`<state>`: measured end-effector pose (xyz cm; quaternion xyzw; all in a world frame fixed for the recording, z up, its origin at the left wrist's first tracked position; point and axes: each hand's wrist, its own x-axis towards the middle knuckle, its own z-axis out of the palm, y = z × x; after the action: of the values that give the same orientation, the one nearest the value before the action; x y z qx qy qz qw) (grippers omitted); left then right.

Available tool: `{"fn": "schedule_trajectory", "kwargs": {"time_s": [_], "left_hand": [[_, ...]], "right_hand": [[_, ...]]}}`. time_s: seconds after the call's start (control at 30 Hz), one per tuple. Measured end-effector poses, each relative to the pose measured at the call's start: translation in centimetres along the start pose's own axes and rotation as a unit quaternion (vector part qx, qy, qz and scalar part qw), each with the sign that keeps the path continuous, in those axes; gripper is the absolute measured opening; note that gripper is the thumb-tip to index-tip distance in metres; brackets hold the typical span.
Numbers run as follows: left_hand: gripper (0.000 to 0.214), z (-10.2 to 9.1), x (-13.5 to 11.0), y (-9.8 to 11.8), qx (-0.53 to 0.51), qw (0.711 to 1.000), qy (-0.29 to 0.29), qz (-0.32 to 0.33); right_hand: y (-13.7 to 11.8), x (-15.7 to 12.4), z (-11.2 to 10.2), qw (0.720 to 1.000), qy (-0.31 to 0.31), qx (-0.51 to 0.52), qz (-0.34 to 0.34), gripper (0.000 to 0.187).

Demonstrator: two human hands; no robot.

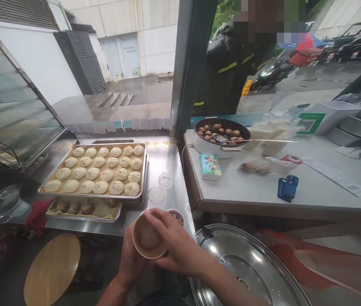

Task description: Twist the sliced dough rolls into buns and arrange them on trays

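Note:
A brown paper cup [148, 239], tilted with its mouth toward me, sits between both my hands near the front edge of the steel counter [164, 161]. My left hand [130, 260] wraps the cup from below and behind. My right hand [176, 242] curls over its upper right rim. Something pale lies inside the cup; I cannot make out what. Just past the cup stand two clear plastic lids [165, 180] and a small filled sauce cup [177, 216].
A steel tray [54, 177] of several raw white buns sits left, above a lower tray [117, 216]. A large steel lid [247, 267] lies lower right. A white counter [311, 191] holds a pot of eggs [221, 132], a tissue pack [210, 165], a blue clip [287, 188]. A person stands outside.

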<state>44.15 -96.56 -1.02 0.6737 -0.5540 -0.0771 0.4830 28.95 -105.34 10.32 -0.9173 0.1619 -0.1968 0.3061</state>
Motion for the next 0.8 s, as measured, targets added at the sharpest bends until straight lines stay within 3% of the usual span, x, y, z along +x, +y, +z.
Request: {"fn": "schedule_trajectory", "kwargs": {"time_s": [0.1, 0.2, 0.3, 0.37, 0.5, 0.6, 0.7, 0.8], "left_hand": [[0.072, -1.0, 0.2, -0.8, 0.04, 0.998, 0.001, 0.046], [0.075, -2.0, -0.9, -3.3, 0.059, 0.997, 0.031, 0.026], [0.071, -2.2, -3.1, -7.2, 0.069, 0.99, 0.09, -0.081], [0.071, -1.6, -4.6, -9.9, 0.068, 0.981, 0.115, -0.143], [0.072, 0.8, -6.1, -13.6, 0.026, 0.976, 0.11, -0.184], [0.067, 2.5, -5.5, -14.7, -0.009, 0.972, 0.126, -0.2], [0.065, 3.8, -4.2, -15.3, -0.014, 0.969, 0.144, -0.2], [0.072, 4.9, -2.8, -15.6, 0.01, 0.963, 0.163, -0.213]], "right_hand": [[-0.7, 0.4, -0.4, 0.999, 0.026, 0.028, 0.002, 0.094], [0.1, 0.6, -2.5, 0.992, 0.118, 0.046, 0.019, 0.088], [4.2, 0.7, -5.0, 0.964, 0.25, -0.005, 0.086, 0.082], [8.7, 0.7, -5.5, 0.946, 0.292, -0.067, 0.127, 0.085], [18.7, 1.3, -2.4, 0.93, 0.275, -0.15, 0.194, 0.093], [24.0, 2.2, 0.9, 0.93, 0.229, -0.182, 0.223, 0.1], [26.1, 2.9, 2.9, 0.936, 0.181, -0.19, 0.234, 0.104], [25.1, 2.9, 2.8, 0.939, 0.166, -0.208, 0.22, 0.105]]}}
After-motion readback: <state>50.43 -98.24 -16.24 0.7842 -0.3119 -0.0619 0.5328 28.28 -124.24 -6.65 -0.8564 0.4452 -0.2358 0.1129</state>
